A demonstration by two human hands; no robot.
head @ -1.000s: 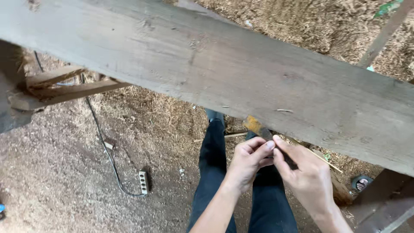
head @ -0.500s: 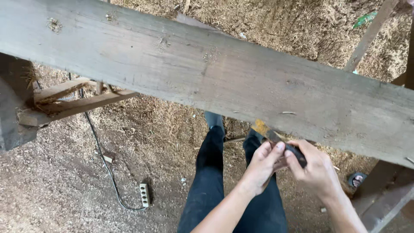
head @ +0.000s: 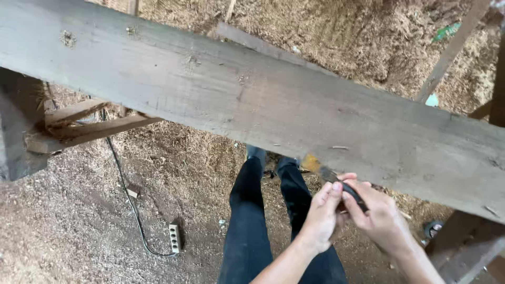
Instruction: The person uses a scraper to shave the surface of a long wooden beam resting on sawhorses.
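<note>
A wide grey weathered plank (head: 252, 100) runs across the view from upper left to lower right, above my legs in dark trousers (head: 247, 221). Just below its near edge both my hands meet on a small tool with a black handle (head: 351, 193) and a yellowish tip (head: 311, 163). My right hand (head: 380, 216) grips the handle. My left hand (head: 322, 214) pinches it from the left side with thumb and fingers. The tool's tip points up-left toward the plank's underside edge.
Sawdust covers the ground. A white power strip (head: 174, 237) with a dark cable (head: 122, 184) lies at lower left. Rough timber pieces (head: 79, 129) and a grey post (head: 18, 137) stand at left. More wooden frame parts (head: 463, 247) sit at lower right.
My view has shifted so the plank and my hands sit lower and more to the right. Both hands have stayed closed on the small tool, turning it slightly.
</note>
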